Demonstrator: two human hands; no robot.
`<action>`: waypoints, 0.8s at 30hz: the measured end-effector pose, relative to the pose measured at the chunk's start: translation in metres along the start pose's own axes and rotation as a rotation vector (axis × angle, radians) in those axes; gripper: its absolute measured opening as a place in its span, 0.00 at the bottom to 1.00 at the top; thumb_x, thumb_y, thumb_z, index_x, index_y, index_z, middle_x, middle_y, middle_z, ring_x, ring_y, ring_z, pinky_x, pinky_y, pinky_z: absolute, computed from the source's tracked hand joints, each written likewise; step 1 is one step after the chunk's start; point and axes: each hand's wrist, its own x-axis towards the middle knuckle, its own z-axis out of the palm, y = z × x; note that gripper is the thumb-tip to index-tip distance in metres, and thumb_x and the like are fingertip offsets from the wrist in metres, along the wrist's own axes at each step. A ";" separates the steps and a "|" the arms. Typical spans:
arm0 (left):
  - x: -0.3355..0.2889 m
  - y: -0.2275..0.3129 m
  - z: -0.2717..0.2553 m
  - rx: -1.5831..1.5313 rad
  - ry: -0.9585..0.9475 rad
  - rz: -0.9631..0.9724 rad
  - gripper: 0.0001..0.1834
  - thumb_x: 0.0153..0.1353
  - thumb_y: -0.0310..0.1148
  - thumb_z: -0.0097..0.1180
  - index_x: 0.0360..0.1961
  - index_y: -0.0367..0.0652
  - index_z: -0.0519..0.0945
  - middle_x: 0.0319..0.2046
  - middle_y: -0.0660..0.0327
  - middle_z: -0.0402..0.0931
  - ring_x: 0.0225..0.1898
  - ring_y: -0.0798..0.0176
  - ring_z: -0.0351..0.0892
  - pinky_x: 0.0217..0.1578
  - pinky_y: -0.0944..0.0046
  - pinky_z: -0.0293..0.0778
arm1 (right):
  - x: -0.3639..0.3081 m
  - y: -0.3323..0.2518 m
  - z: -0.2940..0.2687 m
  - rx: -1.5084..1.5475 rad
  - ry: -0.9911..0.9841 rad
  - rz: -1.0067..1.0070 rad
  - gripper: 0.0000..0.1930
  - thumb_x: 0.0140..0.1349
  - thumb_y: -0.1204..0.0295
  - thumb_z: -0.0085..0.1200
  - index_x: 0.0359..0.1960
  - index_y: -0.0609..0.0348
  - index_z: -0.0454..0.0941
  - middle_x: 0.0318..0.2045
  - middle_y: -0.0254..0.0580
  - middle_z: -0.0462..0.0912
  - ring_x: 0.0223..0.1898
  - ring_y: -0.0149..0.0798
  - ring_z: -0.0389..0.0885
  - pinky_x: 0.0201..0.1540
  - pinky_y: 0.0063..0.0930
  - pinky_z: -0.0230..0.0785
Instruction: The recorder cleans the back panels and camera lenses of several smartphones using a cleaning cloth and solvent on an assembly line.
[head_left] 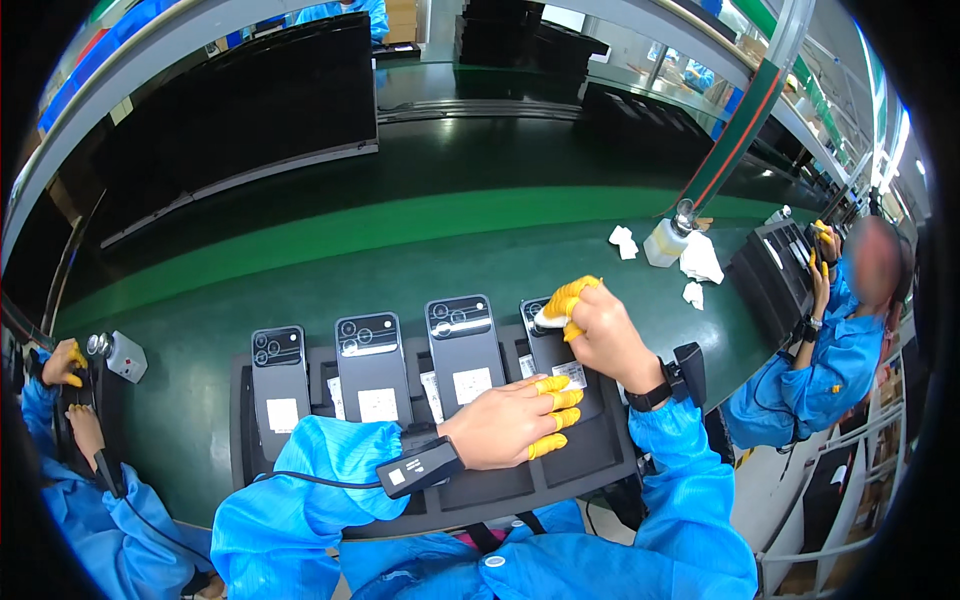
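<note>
A green conveyor belt (330, 240) runs across the scene, with large black flat panels (250, 110) standing along its far side and a person in blue work clothing seated at its near edge. In front of that person lies a black tray (590, 455) holding four grey phones in a row, backs up and camera ends pointing away, each with a white sticker low on its back: the leftmost phone (279, 385), a second phone (372, 368), a third phone (465, 350) and the rightmost phone (556, 360). The left hand (505, 420), wearing yellow finger cots, lies flat with fingers extended on the tray, its fingertips resting on the lower end of the rightmost phone, pressing rather than gripping; a black wrist strap (422, 464) with a trailing cord sits at that wrist. The right hand (600, 325), also in yellow finger cots, is curled narrowly around a small white cloth (549, 318), held against the camera end of the rightmost phone; a dark band (650, 395) circles that wrist. At the right, another person's hands (822, 262) work at a second dark tray (775, 270), while at the left edge a third person's hand (62, 362) rests near a small grey device (120, 355). On the belt beyond the right hand stand a white squeeze bottle (664, 243) and several crumpled white wipes (700, 260).
</note>
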 end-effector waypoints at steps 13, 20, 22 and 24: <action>-0.004 -0.004 0.010 -0.006 0.055 0.071 0.24 0.70 0.44 0.50 0.59 0.38 0.75 0.66 0.47 0.67 0.67 0.44 0.66 0.70 0.47 0.60 | 0.040 -0.045 -0.003 -0.051 0.024 -0.153 0.16 0.46 0.86 0.54 0.38 0.63 0.84 0.38 0.48 0.82 0.43 0.53 0.80 0.49 0.41 0.75; -0.022 0.015 -0.002 0.007 0.043 0.096 0.32 0.65 0.48 0.52 0.60 0.33 0.73 0.64 0.43 0.68 0.69 0.41 0.62 0.71 0.44 0.56 | 0.061 -0.110 -0.002 0.225 0.110 -0.132 0.18 0.41 0.88 0.54 0.36 0.62 0.86 0.35 0.48 0.84 0.38 0.53 0.81 0.42 0.39 0.73; -0.037 0.025 -0.007 -0.047 0.098 0.100 0.35 0.60 0.53 0.56 0.57 0.30 0.76 0.62 0.39 0.69 0.68 0.37 0.63 0.70 0.41 0.56 | 0.060 -0.127 0.003 0.357 0.084 -0.049 0.19 0.41 0.88 0.53 0.36 0.62 0.86 0.36 0.48 0.85 0.39 0.51 0.82 0.43 0.38 0.74; -0.052 0.020 0.013 -0.061 0.146 0.120 0.38 0.60 0.54 0.56 0.59 0.30 0.73 0.63 0.38 0.67 0.68 0.36 0.63 0.70 0.40 0.55 | 0.056 -0.131 0.019 0.376 0.074 -0.089 0.19 0.40 0.88 0.52 0.36 0.62 0.85 0.36 0.48 0.85 0.40 0.51 0.82 0.44 0.38 0.73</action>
